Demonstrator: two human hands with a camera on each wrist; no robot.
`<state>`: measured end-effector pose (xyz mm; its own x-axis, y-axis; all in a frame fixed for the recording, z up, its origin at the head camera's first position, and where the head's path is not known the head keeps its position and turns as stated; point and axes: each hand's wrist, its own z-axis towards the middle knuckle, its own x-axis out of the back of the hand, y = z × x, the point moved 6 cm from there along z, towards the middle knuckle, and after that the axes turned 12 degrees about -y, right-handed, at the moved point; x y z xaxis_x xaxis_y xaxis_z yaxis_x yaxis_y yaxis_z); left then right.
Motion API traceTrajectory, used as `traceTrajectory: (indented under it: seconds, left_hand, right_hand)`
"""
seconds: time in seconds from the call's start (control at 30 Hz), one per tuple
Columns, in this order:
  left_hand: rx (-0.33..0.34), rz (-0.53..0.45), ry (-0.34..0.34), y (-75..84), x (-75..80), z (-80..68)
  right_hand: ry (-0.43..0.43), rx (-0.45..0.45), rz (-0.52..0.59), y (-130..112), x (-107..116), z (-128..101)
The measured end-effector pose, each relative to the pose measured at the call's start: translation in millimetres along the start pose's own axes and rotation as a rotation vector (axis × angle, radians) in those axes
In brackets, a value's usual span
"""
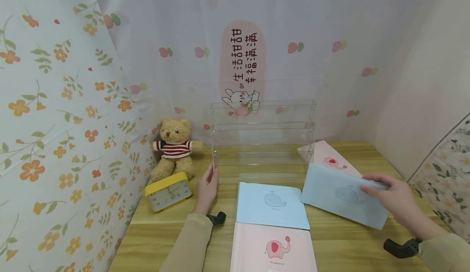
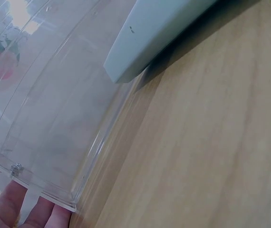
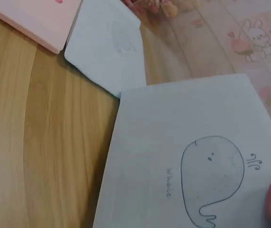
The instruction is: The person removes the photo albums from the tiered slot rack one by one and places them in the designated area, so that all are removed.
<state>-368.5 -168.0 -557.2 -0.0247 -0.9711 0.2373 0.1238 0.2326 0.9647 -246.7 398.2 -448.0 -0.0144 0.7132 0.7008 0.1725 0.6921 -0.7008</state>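
Observation:
My left hand (image 1: 207, 191) grips the lower left side of a clear acrylic shelf rack (image 1: 262, 146). In the left wrist view its fingers (image 2: 40, 212) go behind the side panel, with the thumb in front. My right hand (image 1: 398, 202) holds a pale blue notebook (image 1: 339, 195) by its right end, thumb on the cover. That notebook tilts up in front of the rack's right side; the right wrist view shows its whale drawing (image 3: 212, 175) close up. A second blue whale notebook (image 1: 257, 202) lies flat before the rack, above a pink elephant notebook (image 1: 253, 249).
Behind the held notebook, another pink elephant notebook (image 1: 332, 151) lies at the back right, partly covered. A teddy bear (image 1: 176, 149) sits left of the rack, with a yellow alarm clock (image 1: 169, 191) in front of it. Printed cloth (image 1: 176, 80) hangs behind the wooden table (image 1: 341, 239).

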Motion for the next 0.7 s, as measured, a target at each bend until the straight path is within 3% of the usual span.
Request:
traceTrajectory:
  seconds: [0.3,0.57,0.7]
  left_hand:
    - [0.001,0.006,0.001,-2.7,0.9,1.1]
    - [-0.008,-0.012,0.002,0.4,0.0,0.1]
    - [-0.015,-0.011,0.004,1.6,-0.7,0.0]
  right_hand:
    - [0.053,0.204,-0.254,5.7,13.6,4.9]
    - [-0.115,0.242,-0.366,11.7,17.8,20.6]
    - [-0.210,0.265,-0.365,14.2,14.3,27.9]
